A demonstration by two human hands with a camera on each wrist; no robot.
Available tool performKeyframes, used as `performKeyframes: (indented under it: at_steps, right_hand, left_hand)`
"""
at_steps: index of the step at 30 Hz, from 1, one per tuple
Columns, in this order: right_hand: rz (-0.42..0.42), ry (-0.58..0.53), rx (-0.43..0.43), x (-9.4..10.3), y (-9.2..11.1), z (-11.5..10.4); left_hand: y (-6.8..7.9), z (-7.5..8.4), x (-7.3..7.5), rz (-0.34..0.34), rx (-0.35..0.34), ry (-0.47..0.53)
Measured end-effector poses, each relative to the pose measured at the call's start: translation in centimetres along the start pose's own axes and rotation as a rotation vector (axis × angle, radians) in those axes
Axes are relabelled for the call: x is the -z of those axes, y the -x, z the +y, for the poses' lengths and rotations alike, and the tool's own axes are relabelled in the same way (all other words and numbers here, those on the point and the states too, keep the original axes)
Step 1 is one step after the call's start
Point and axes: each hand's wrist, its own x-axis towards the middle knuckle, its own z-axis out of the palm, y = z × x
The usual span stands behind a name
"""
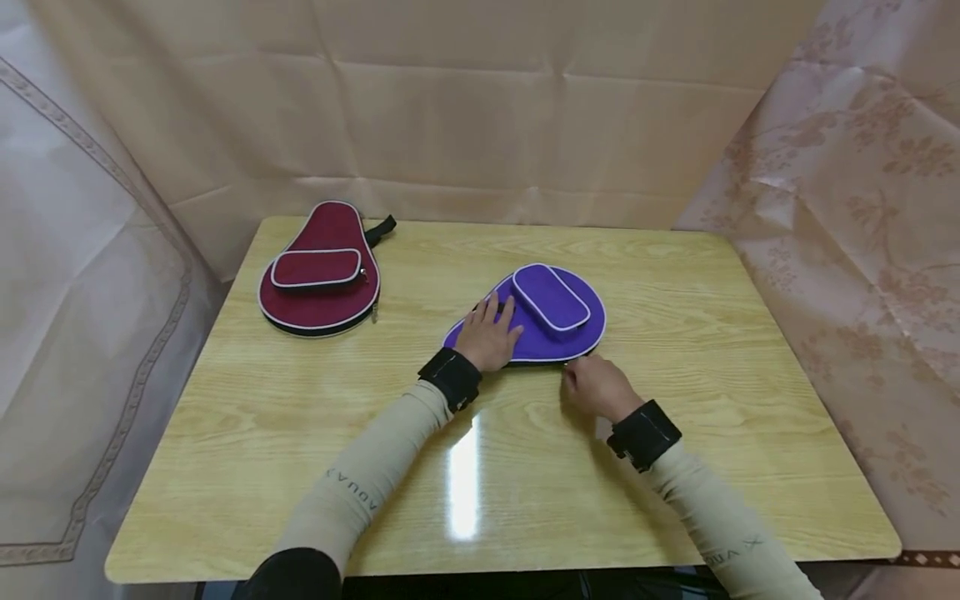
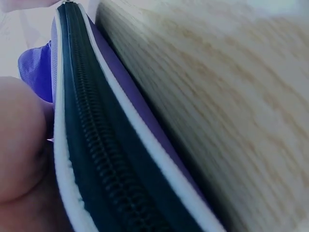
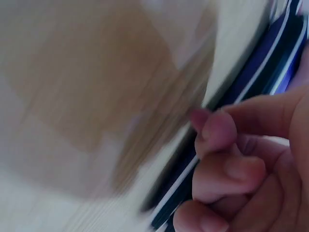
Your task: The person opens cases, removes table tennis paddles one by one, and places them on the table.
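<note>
A purple table tennis paddle case [image 1: 487, 340] with white piping and a small front pocket [image 1: 551, 297] lies on the table. My left hand [image 1: 487, 335] rests on its narrower left part, fingers spread. Along the case's near side runs a black zipper [image 2: 91, 111], its teeth meshed where the left wrist view shows them. My right hand [image 1: 597, 387] is at the near right edge, with its fingers [image 3: 227, 171] curled and thumb and forefinger pinching at the zipper pull. The pull itself is hidden by the fingertips.
A dark red paddle case [image 1: 322, 302] with a pocket and a black strap [image 1: 381, 230] lies at the table's back left. The wooden table [image 1: 360, 500] has cloth hanging behind it and on both sides.
</note>
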Motion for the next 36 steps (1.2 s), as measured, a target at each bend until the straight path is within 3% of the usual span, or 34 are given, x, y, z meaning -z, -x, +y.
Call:
performKeyframes:
  at_steps: [6, 11, 17, 28, 32, 36]
  right_hand:
    - [0.029, 0.000, 0.083, -1.6, -1.1, -4.2]
    - [0.046, -0.043, 0.089, -2.6, -1.8, -5.2]
    - [0.092, -0.042, 0.116, -2.8, -1.9, -4.2]
    - [0.003, -0.121, 0.237, -2.1, -2.8, -1.4]
    - [-0.017, -0.132, 0.318, -1.5, -3.7, -0.1]
    - [0.007, -0.127, 0.465, -1.2, -5.0, 1.3]
  left_hand:
    - [-0.6, 0.6, -0.6, 0.009, 0.006, 0.012]
    - [-0.8, 0.8, -0.8, -0.005, 0.013, 0.040]
    - [-1.0, 0.5, -0.6, 0.007, 0.033, 0.054]
    - [-0.7, -0.5, -0.2, 0.005, -0.014, 0.087]
    - [-0.5, -0.8, 0.3, -0.005, -0.023, 0.093]
    - [-0.1, -0.9, 0.6, -0.027, -0.046, 0.069]
